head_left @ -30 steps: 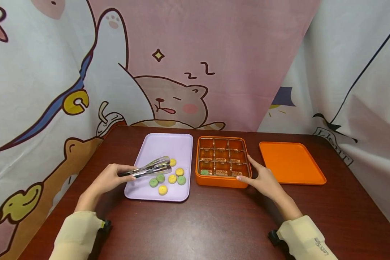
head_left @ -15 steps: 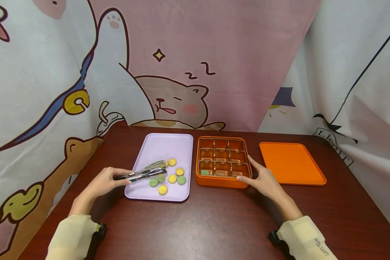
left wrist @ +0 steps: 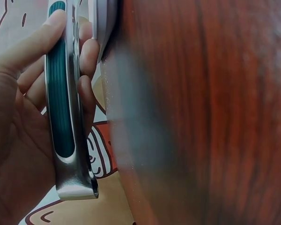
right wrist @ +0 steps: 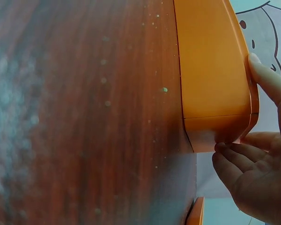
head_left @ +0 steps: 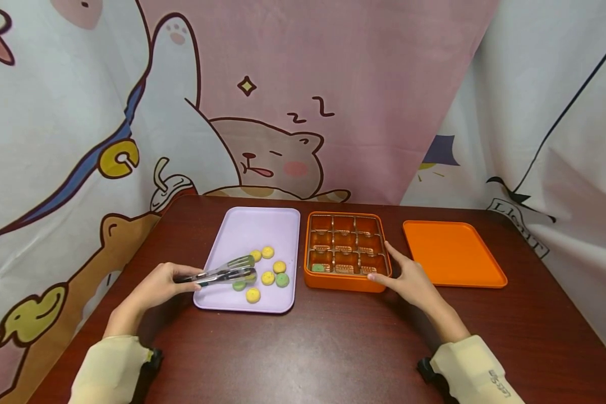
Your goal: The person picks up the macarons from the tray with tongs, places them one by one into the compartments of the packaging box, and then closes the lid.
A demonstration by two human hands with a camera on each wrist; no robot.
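1. Silver metal tongs with teal grips (head_left: 228, 275) and the left hand (head_left: 157, 287) have shifted left and slightly nearer the person since a second ago; the right hand (head_left: 409, 280) has stayed put.
2. Five yellow round discs (head_left: 279, 267) and at least two green round discs (head_left: 281, 280) lie on a lilac rectangular tray (head_left: 262, 224). One more green disc (head_left: 317, 268) sits in the near-left compartment of an orange square box with a clear nine-part insert (head_left: 343, 283).
3. Picking up a disc seems to be the step in hand: the slightly parted tong tips are over the cluster. Whether they grip anything, I cannot tell.
4. Next, I judge, the tongs need squeezing onto one disc without nudging its neighbours.
5. Left hand pose: thumb on one teal grip, fingers behind the other arm, holding the tongs at a low slant.
6. Right hand pose: spread around the box's near-right corner, thumb against the near wall, forefinger at the right side, apparently steadying it.
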